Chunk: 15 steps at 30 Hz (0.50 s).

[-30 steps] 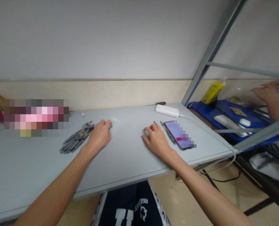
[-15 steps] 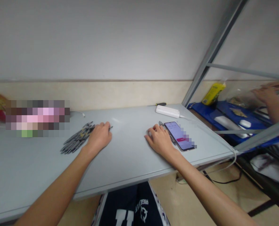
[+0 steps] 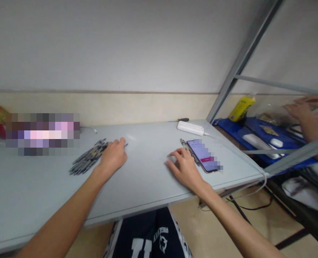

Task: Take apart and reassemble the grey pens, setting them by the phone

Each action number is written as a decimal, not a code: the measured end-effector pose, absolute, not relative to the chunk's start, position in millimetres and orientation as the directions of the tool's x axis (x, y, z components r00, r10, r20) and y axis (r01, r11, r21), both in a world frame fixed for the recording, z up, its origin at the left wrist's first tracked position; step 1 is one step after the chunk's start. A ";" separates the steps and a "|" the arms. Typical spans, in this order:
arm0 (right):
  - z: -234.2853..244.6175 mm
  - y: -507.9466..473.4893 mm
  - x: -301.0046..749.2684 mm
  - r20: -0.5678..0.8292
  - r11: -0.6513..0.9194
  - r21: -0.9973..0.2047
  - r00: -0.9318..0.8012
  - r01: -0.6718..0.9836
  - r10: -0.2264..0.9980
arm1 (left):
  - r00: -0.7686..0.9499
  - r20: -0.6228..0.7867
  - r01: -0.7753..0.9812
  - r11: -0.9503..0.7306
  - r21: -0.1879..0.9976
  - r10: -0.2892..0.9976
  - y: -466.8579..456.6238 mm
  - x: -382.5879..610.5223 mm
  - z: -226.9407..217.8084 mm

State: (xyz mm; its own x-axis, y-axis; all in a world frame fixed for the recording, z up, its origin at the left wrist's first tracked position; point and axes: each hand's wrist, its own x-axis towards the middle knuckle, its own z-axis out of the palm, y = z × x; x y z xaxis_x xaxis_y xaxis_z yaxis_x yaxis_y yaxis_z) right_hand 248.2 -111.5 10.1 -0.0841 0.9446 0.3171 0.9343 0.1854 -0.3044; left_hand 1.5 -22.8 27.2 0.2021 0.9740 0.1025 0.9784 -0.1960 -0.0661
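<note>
Pens [image 3: 87,158]: lay fanned on the left of the worktop [image 3: 145,172], beside the left hand [image 3: 114,154].
Left hand: curled; a tip showed past its fingers, but I couldn't tell whether it pinched anything.
Right hand [image 3: 185,165]: thumb and forefinger apart, partly hiding a second row [image 3: 184,143] of pens.
Obstacles: phone [image 3: 200,154] just beside that row; power strip [image 3: 190,128] and screwdriver [image 3: 184,119] behind.

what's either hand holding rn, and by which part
Left hand: a pen end pokes out past its fingers; grip hidden, so holding cannot be told. Right hand: nothing visible between thumb and forefinger.
</note>
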 end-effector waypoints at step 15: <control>21.9 -114.6 235.8 0.352 0.295 -0.348 -0.167 0.890 0.921 | 0.217 0.109 0.975 -0.211 -0.062 0.970 -21.1 -1.1 24.5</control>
State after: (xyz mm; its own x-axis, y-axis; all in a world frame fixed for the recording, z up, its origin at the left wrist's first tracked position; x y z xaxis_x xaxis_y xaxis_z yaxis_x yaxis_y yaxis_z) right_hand 235.8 -114.6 21.9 -0.1673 0.9210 0.3518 0.8898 0.2947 -0.3483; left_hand -1.1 -21.1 24.5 0.2170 0.9701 0.1085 0.9755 -0.2113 -0.0620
